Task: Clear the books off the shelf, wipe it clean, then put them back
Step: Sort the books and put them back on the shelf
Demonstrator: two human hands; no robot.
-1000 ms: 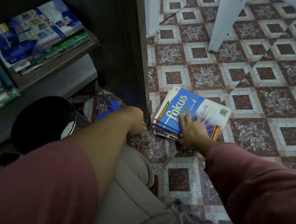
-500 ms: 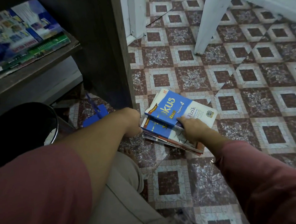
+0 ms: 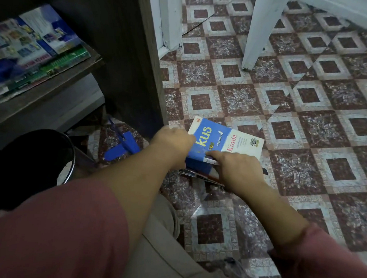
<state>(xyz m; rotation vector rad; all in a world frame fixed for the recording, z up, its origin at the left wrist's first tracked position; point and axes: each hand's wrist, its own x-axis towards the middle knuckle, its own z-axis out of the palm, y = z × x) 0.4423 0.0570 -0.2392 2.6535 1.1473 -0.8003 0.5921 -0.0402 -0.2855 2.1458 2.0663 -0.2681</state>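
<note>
blue and white book (image 3: 225,136) is sitting on top of a stack of books (image 3: 198,166) on the tiled floor (image 3: 307,174), just right of the dark side panel (image 3: 130,67) of the shelf unit. its cover is showing "kus", "4" and "kimia". left hand (image 3: 174,145) is gripping the stack's left edge, fingers curling over it, fingertips hidden. right hand (image 3: 237,168) is clamping the stack's near right corner, index finger (image 3: 215,155) lying flat on the top cover, thumb out of sight. near edge of the stack is looking slightly raised; cannot tell if the stack is fully off the floor.

shelf (image 3: 54,88) at upper left is carrying more books (image 3: 31,47) lying flat, reaching to its front right corner, blue cover on top, green one underneath. black bin (image 3: 31,166) is standing on the floor below the shelf, left of the left forearm. blue plastic thing (image 3: 123,146) is lying on the floor between the bin and the side panel, cannot tell what it is. white chair leg (image 3: 257,28) is standing on the floor well beyond the stack. white door frame (image 3: 169,22) is rising just right of the side panel. reddish sleeves (image 3: 56,241) are covering both upper arms, beige trousers (image 3: 159,257) are showing between them.
</note>
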